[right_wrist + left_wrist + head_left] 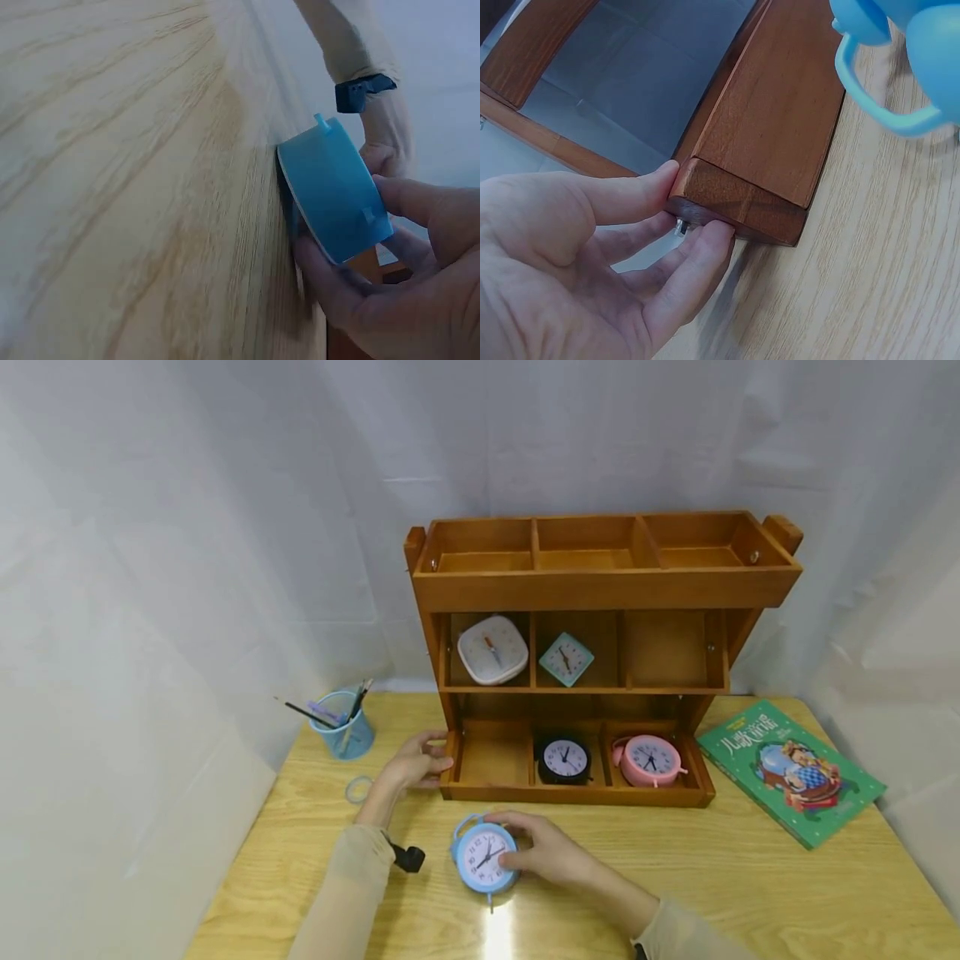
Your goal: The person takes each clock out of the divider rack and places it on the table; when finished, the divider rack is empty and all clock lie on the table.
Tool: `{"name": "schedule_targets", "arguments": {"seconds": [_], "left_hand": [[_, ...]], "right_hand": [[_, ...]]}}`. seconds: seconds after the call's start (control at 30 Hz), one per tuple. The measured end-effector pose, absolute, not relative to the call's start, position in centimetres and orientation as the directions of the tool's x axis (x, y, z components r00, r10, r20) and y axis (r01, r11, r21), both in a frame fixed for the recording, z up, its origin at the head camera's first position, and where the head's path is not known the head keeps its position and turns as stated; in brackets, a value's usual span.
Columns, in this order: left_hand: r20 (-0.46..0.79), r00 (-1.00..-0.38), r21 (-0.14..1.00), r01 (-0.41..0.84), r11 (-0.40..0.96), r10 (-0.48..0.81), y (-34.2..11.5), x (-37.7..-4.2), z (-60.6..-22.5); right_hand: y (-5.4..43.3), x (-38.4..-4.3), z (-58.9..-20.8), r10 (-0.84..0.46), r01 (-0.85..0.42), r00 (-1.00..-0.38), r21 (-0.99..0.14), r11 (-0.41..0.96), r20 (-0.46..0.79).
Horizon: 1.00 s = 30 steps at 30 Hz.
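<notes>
- Head view: the blue alarm clock [484, 857] is at the bench [750, 885], dial toward the viewer, in front of a three-tier wooden shelf rack [607, 591]. The right hand [553, 852] pinches it from the right, thumb over the dial's edge. The left hand [411, 766] holds the left end of the rack's bottom tier.
- Same view, bottom tier: a black clock [565, 760] occupies the middle compartment and a pink alarm clock [651, 760] the right one; the left compartment [491, 747] lies nearest the blue clock.
- Left wrist view: thumb and fingers close narrowly about the rack's end, near a metal fitting [681, 227]. The blue clock shows at upper right, apart from this hand.
- Right wrist view: thumb and fingers straddle the blue casing, seen tilted close to the bench; whether its rim touches the wood cannot be told.
- Step, as judged: grasping the blue clock while the rack is steadied. Any move toward the rack would call for an even pinch, a lift high enough to clear the bottom tier's front rail, and a steady left hand.
</notes>
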<state>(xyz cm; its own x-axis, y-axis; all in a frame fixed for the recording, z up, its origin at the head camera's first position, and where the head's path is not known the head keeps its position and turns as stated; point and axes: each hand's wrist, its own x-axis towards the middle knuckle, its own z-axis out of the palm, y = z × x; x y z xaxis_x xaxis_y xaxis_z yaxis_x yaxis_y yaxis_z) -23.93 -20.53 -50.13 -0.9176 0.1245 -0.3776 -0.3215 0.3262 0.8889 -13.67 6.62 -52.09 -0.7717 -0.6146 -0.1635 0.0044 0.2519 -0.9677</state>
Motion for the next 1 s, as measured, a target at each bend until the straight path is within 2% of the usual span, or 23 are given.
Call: {"name": "schedule_targets", "arguments": {"seconds": [0.1,0.4,0.53,0.6,0.67,0.77,0.83,0.9,1.0], "left_hand": [[-0.377,-0.917,0.889,-0.320,0.327,0.130,-20.6,-23.9,-50.2],[-0.373,-0.917,0.890,-0.313,0.332,0.137,-20.6,-24.0,-50.3],[-0.374,-0.918,0.890,-0.314,0.331,0.135,-20.6,-24.0,-50.4],[-0.372,-0.918,0.891,-0.311,0.331,0.137,-20.6,-24.0,-50.5],[-0.368,-0.919,0.893,-0.308,0.329,0.140,-20.6,-23.9,-50.5],[-0.362,-0.921,0.894,-0.299,0.333,0.146,-20.6,-23.8,-50.5],[-0.360,-0.921,0.895,-0.297,0.334,0.146,-20.7,-23.7,-50.5],[-0.361,-0.922,0.894,-0.299,0.334,0.140,-20.7,-23.7,-50.5],[-0.361,-0.923,0.894,-0.300,0.333,0.137,-20.7,-23.7,-50.6]], "right_hand": [[6.7,-13.4,-52.2,-0.600,-0.172,-0.796,-0.922,0.347,-0.078],[6.9,-12.6,-52.6,-0.553,-0.311,-0.833,-0.826,0.470,-0.001],[7.1,-11.9,-52.8,-0.548,-0.418,-0.833,-0.731,0.539,0.073],[7.3,-11.5,-52.8,-0.551,-0.488,-0.826,-0.640,0.593,0.120],[7.5,-11.0,-52.7,-0.574,-0.582,-0.797,-0.492,0.648,0.186],[8.1,-10.5,-52.3,-0.642,-0.702,-0.706,-0.179,0.689,0.298],[8.6,-10.3,-52.1,-0.679,-0.728,-0.639,0.002,0.686,0.360],[9.0,-10.0,-51.8,-0.694,-0.724,-0.606,0.091,0.684,0.389],[9.7,-9.8,-51.5,-0.678,-0.705,-0.618,0.102,0.702,0.399]]}}
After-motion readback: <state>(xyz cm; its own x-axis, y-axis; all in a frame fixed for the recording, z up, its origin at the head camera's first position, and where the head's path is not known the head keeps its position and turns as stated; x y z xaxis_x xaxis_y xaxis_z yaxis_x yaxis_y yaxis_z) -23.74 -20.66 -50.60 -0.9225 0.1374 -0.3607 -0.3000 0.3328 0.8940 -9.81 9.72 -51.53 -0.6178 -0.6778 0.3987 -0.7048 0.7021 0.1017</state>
